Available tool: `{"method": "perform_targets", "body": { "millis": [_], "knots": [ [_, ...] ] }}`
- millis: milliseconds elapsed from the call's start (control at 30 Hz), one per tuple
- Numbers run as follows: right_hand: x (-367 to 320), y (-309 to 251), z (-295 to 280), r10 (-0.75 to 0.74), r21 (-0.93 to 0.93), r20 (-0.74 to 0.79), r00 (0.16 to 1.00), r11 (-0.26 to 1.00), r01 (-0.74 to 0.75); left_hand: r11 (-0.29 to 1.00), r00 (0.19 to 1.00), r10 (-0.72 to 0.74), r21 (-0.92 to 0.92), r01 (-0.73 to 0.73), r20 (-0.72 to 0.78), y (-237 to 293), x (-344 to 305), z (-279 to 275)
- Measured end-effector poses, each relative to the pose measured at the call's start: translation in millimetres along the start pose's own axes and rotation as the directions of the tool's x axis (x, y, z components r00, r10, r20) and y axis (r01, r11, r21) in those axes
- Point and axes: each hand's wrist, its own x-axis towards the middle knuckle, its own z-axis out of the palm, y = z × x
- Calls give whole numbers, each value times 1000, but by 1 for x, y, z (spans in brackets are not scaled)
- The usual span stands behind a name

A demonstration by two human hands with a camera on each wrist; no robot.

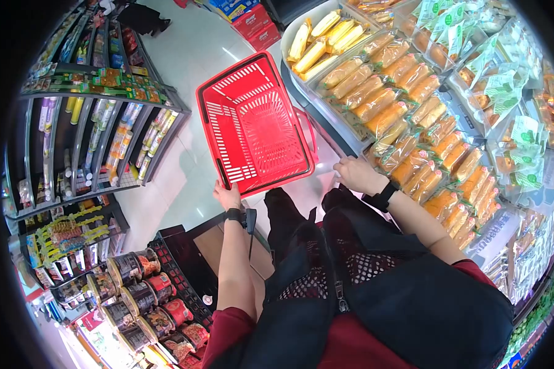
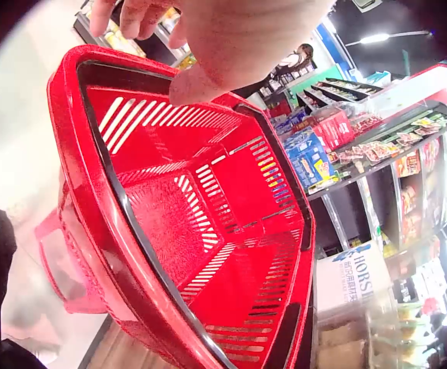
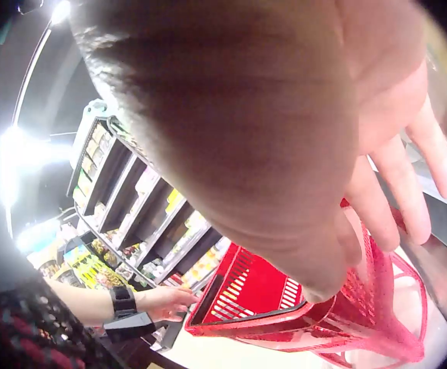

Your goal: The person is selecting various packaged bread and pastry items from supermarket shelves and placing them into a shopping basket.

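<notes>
A red plastic basket (image 1: 261,132), its inside bare, is in the middle of the head view above the floor, tilted toward the camera. The left hand (image 1: 228,195) grips its near left corner; in the left wrist view that hand (image 2: 208,38) has its thumb over the dark-edged rim. A red handle (image 1: 306,132) hangs outside the basket's right side. The right hand (image 1: 360,176) is right of the basket, beside the edge of the bread display, holding nothing. In the right wrist view its fingers (image 3: 400,181) are spread and relaxed, in front of the basket (image 3: 258,284).
A display of wrapped bread (image 1: 406,80) fills the right side. Shelves of packaged snacks (image 1: 98,86) stand at the left, with cup noodles (image 1: 138,298) at lower left. Red boxes (image 1: 252,24) are stacked beyond the basket. Light tiled floor (image 1: 172,55) runs between the shelves and the display.
</notes>
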Motion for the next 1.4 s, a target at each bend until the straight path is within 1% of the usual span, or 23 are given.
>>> {"method": "perform_targets", "body": {
  "millis": [67, 100, 167, 200, 267, 333, 433, 467, 533, 633, 667, 767, 867, 1000, 1067, 1133, 1167, 1200, 1233, 1267, 1333, 1367, 1400],
  "knots": [
    [1, -1, -3, 39, 45, 69, 997, 998, -42, 991, 994, 19, 133, -4, -111, -10, 6, 7],
    [1, -1, -4, 38, 43, 66, 997, 998, -40, 992, 993, 20, 130, -5, -113, -14, 10, 8],
    [0, -1, -3, 21, 80, 29, 999, 997, -23, 990, 999, 4, 142, 1, -37, -23, 17, 7],
    [-1, -1, -2, 17, 76, 27, 999, 997, -19, 990, 999, 3, 138, 3, -41, -28, 20, 6],
    [0, 0, -2, 12, 103, 54, 998, 995, -18, 999, 975, 28, 14, -32, 223, -35, 27, 5],
    [0, 2, 0, 0, 104, 61, 998, 995, -7, 994, 983, 56, 86, -72, 173, -42, 23, 11],
    [-1, 5, 8, -30, 110, 42, 999, 994, 25, 990, 973, -3, 141, -31, 231, -56, 19, 19],
    [-1, 5, 9, -48, 115, 16, 999, 992, 46, 985, 969, -34, 173, -10, 247, -51, 9, 18],
    [1, 6, 8, -42, 118, 43, 998, 992, 36, 990, 959, -45, 143, 4, 279, -49, -5, 23],
    [3, 2, 2, -18, 139, 93, 996, 990, 5, 981, 950, -86, 194, 27, 301, -27, -45, 23],
    [3, 3, 2, -9, 173, 98, 995, 985, -9, 979, 933, -81, 204, 8, 350, -28, -53, 25],
    [-3, 2, 4, 2, 237, 105, 994, 971, -27, 964, 945, -3, 253, -85, 328, -34, -80, 30],
    [-2, -3, -4, 18, 272, 125, 992, 961, -51, 979, 912, -27, 195, -58, 410, -31, -83, 26],
    [6, -17, -13, 15, 381, 72, 997, 923, -41, 978, 898, -33, 198, -61, 439, -30, -75, 21],
    [12, -25, -25, 33, 416, 26, 999, 909, -41, 971, 867, 29, 193, -143, 497, -35, -64, 20],
    [16, -34, -43, 119, 457, -96, 988, 887, -62, 976, 796, 95, 102, -194, 598, -47, -43, 23],
    [17, -40, -57, 189, 462, -172, 967, 882, -90, 988, 744, 100, 25, -155, 661, -47, -32, 20],
    [16, -42, -68, 210, 449, -186, 960, 887, -107, 973, 744, 171, 10, -232, 646, -48, -25, 17],
    [15, -43, -77, 323, 476, -242, 915, 861, -178, 977, 790, 170, 1, -211, 589, -43, -21, 12],
    [14, -44, -83, 430, 506, -295, 853, 828, -242, 982, 832, 167, -12, -190, 529, -35, -16, 7],
    [8, -32, -90, 605, 550, -328, 725, 747, -374, 980, 857, 197, -83, -180, 477, -23, -2, -1],
    [4, -25, -94, 691, 552, -336, 640, 695, -461, 971, 852, 227, -174, -163, 471, -25, 12, 5],
    [-2, -18, -95, 767, 555, -336, 548, 631, -542, 969, 843, 238, -182, -170, 483, -30, 25, 10]
  ]
}}
